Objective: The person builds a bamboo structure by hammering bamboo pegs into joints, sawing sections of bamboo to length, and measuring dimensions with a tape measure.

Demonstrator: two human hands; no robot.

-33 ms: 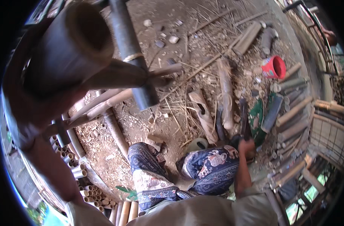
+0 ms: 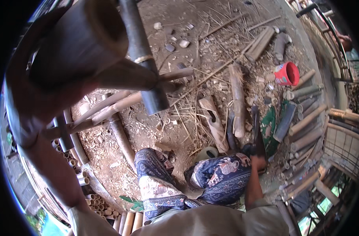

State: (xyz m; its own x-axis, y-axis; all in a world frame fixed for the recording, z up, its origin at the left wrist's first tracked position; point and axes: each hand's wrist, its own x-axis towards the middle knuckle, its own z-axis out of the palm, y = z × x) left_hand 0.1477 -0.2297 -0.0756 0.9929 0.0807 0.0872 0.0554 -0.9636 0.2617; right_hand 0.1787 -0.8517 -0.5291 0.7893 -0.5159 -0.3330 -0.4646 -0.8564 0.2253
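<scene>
— Up close at the left, what's held?
— Left hand [image 2: 37,106] wraps shut around a hollow bamboo tube [image 2: 81,43], raised.
— Right hand [image 2: 255,155]?
— Closed on a dark blade's handle [image 2: 258,133], low beside the knee.

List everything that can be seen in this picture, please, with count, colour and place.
bamboo tube: one, pale brown, hollow end toward the camera, upper left, held up by the left hand
dark pole: one, grey-black, slanting down from the top, middle
thin bamboo poles: several, tan, crossing below the tube
cut bamboo pieces: many, grey-brown, stacked at right
short bamboo sections: many, pale, open ends up, lower left
red cup: one, on its side, upper right
split bamboo: one, tan, on the dirt, centre
dark tool: one, blackish, by the right knee
left hand: on the tube, close to the camera
right hand: grips the tool's handle
</scene>
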